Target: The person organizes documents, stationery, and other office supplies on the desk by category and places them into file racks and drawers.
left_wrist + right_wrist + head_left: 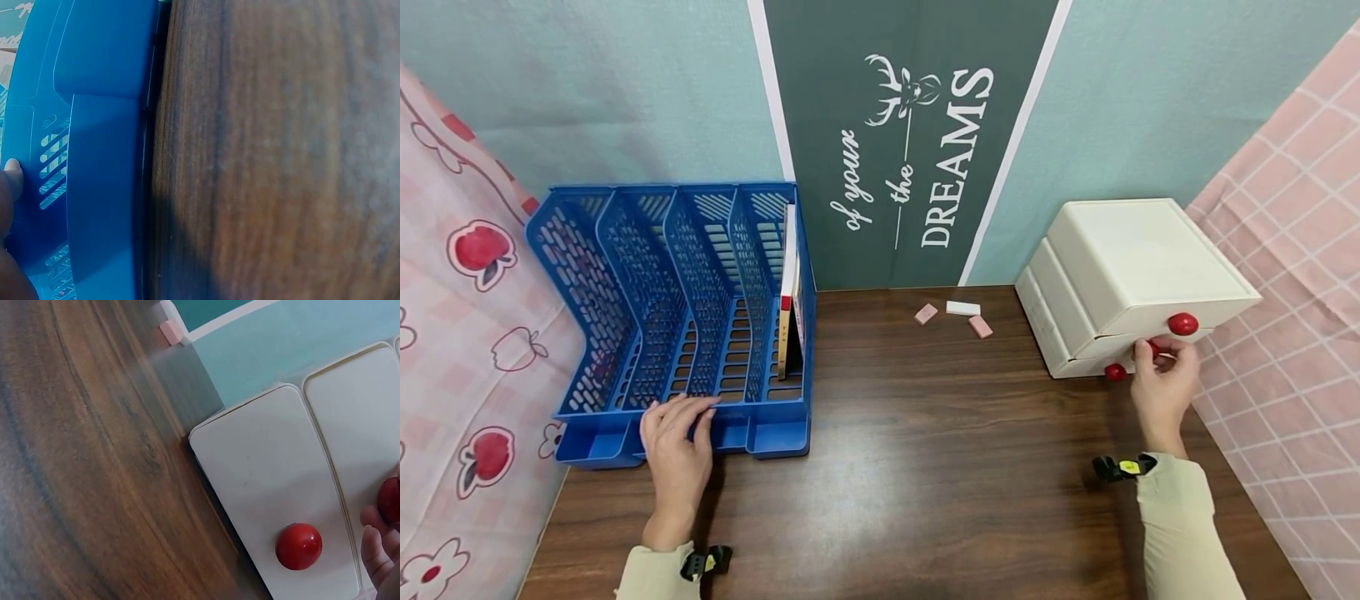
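At the right, my right hand (1167, 387) pinches the red knob (390, 499) on the middle drawer of a small white drawer cabinet (1161, 250). Round red knobs also sit on the top drawer (1183, 323) and bottom drawer (1115, 372). My left hand (676, 450) rests with loosely bent fingers on the front edge of a blue file rack (672, 292). In the left wrist view, a fingertip (12, 167) touches the rack's blue plastic. Inside the drawers is hidden from sight.
A few thin books (788, 292) stand in the rack's rightmost slot. Small trays (778, 437) run along its front. Two pink erasers (980, 326) and a white one (963, 308) lie near the back of the brown wooden table (910, 467). Curtains hang behind and at both sides.
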`<action>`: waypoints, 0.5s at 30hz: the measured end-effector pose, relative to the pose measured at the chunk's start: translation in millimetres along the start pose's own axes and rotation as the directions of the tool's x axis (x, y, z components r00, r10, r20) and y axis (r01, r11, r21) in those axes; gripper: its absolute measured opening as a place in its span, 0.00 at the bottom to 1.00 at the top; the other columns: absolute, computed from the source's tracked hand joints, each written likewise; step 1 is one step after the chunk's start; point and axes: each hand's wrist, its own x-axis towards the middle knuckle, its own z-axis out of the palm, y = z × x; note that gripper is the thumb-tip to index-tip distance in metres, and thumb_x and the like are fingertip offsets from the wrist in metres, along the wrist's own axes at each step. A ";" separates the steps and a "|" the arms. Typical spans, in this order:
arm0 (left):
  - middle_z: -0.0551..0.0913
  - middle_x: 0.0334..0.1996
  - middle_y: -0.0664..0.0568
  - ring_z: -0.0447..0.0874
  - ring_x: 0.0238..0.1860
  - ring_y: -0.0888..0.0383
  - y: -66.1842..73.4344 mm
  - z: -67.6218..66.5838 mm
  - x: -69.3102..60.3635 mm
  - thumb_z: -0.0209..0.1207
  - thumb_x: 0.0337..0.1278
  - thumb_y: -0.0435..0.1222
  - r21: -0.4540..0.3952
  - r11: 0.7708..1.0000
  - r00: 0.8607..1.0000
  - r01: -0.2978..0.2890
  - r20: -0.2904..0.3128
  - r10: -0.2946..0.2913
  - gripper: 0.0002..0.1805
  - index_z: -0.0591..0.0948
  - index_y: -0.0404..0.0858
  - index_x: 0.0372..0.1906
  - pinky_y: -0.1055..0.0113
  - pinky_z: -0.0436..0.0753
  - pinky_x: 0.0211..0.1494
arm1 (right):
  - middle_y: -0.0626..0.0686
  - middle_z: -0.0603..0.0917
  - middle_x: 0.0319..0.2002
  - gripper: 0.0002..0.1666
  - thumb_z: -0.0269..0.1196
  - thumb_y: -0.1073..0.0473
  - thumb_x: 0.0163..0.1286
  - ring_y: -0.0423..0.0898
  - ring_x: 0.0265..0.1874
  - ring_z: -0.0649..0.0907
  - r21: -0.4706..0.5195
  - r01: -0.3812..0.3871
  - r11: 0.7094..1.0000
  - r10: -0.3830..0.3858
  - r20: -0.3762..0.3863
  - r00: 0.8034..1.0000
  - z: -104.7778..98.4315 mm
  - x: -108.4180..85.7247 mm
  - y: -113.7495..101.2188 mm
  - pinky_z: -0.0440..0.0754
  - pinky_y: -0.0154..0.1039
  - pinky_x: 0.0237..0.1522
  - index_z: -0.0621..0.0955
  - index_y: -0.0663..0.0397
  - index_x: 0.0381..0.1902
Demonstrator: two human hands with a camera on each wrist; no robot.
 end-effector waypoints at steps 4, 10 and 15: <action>0.89 0.40 0.37 0.77 0.54 0.36 -0.3 1.9 0.2 0.68 0.52 0.19 -0.026 1.000 0.999 -0.008 -0.042 0.007 0.11 0.89 0.33 0.39 0.43 0.57 0.71 | 0.32 0.74 0.34 0.11 0.64 0.63 0.70 0.31 0.28 0.74 -0.027 -0.006 1.000 0.006 -0.001 1.000 2.3 2.8 7.9 0.71 0.23 0.34 0.78 0.67 0.44; 0.89 0.39 0.36 0.78 0.54 0.36 -2.8 3.8 -0.5 0.68 0.50 0.17 -0.030 0.999 0.998 -0.013 -0.067 0.011 0.12 0.89 0.32 0.38 0.43 0.57 0.71 | 0.32 0.74 0.35 0.09 0.63 0.62 0.71 0.32 0.29 0.74 -0.022 -0.017 1.000 0.017 0.003 1.000 2.1 1.5 7.3 0.71 0.23 0.35 0.78 0.62 0.45; 0.89 0.39 0.37 0.78 0.54 0.36 -1.0 3.1 0.1 0.68 0.50 0.18 -0.035 0.999 0.998 -0.015 -0.061 0.013 0.11 0.89 0.32 0.38 0.43 0.57 0.71 | 0.33 0.72 0.38 0.11 0.64 0.61 0.70 0.32 0.32 0.74 -0.011 -0.077 0.997 0.077 -0.001 0.997 0.6 -0.4 7.4 0.71 0.23 0.36 0.77 0.51 0.48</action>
